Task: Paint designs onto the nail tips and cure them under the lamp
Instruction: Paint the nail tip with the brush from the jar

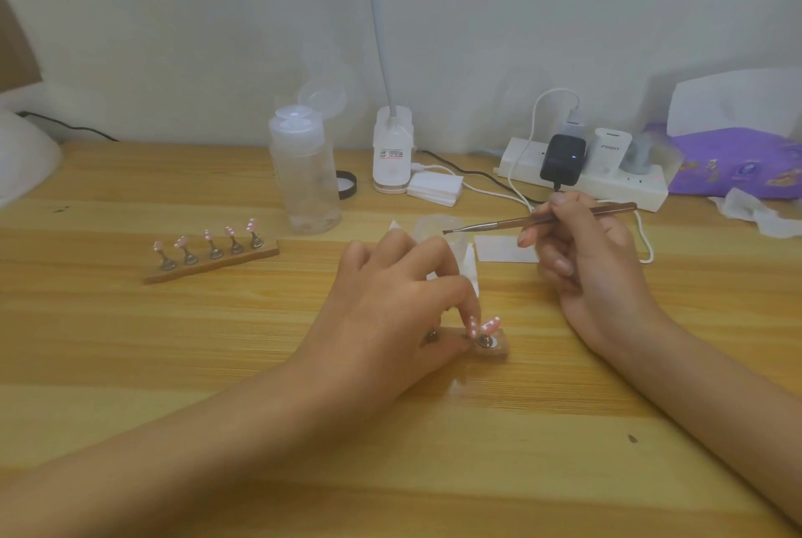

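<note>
On the pale, grained wooden table, the left hand curls down over a short wooden block near the middle, its fingertips pinching a glossy pink nail tip with white dots, mounted on a round metal stand. Just right, the right hand grips a slim metallic brush, its dark tip pointing left. Farther left lies a long wooden strip with five dotted pink tips. Behind it stands a clear plastic bottle.

Home desk; power strip
</note>
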Demonstrator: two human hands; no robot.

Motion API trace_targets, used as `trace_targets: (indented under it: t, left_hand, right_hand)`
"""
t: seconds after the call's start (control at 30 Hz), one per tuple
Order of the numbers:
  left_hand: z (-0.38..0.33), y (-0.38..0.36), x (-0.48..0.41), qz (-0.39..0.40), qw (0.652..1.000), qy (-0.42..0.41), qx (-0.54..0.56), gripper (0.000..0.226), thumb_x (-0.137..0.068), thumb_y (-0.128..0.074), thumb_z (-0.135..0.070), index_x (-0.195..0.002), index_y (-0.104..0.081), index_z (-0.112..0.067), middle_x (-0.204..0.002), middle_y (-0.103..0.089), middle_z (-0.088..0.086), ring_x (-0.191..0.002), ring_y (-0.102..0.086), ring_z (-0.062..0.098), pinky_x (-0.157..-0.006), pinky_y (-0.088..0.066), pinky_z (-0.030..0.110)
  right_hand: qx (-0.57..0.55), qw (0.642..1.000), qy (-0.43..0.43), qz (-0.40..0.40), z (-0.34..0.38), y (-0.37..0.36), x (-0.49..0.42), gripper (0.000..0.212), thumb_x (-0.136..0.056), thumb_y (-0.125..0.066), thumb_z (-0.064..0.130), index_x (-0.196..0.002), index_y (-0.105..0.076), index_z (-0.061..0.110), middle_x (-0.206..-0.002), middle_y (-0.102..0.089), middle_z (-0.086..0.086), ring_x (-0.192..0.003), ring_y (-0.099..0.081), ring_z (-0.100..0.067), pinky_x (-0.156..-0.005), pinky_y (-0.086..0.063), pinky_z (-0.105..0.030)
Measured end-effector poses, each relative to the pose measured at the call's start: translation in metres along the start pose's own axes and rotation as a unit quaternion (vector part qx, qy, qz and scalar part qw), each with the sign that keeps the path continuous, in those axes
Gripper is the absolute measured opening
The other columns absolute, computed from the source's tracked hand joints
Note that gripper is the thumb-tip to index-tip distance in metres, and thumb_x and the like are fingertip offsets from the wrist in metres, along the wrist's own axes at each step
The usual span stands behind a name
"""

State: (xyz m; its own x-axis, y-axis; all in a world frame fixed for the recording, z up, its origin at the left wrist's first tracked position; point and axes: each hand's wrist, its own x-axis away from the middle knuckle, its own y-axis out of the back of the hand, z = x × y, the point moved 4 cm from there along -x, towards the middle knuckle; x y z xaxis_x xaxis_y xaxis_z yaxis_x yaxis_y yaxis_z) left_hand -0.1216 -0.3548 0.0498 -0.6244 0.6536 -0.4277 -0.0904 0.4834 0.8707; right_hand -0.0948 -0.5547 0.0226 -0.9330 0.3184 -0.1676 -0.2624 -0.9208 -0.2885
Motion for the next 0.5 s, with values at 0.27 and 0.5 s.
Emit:
trace_targets:
  t: [0.27,0.5]
  left_hand:
    - [-0.008,0.008,0.004,-0.086,0.991,-0.086,-0.048,0.021,-0.085,-0.054,-0.044,-0.081,-0.071,-0.033,-0.091,-0.062,-0.014,-0.087,-0.057,0.016,-0.077,-0.030,0.034]
    - [0.022,0.051,-0.013,-0.156,0.973,-0.027,0.166,0.010,-0.088,-0.072,-0.028,-0.086,-0.063,-0.031,-0.099,-0.071,-0.018,-0.090,-0.063,0.007,-0.079,-0.040,0.015]
  right_hand:
    - [-0.022,1.000,-0.003,0.002,0.000,0.001,0.000,0.023,-0.102,-0.048,0.017,-0.081,-0.054,0.011,-0.061,-0.065,-0.005,-0.038,-0.030,-0.006,-0.036,-0.026,-0.014]
    - [-0.029,0.999,0.014,-0.014,0.003,0.002,0.000,0.026,-0.102,-0.050,0.019,-0.078,-0.057,0.015,-0.061,-0.065,-0.005,-0.039,-0.034,-0.007,-0.037,-0.029,-0.014]
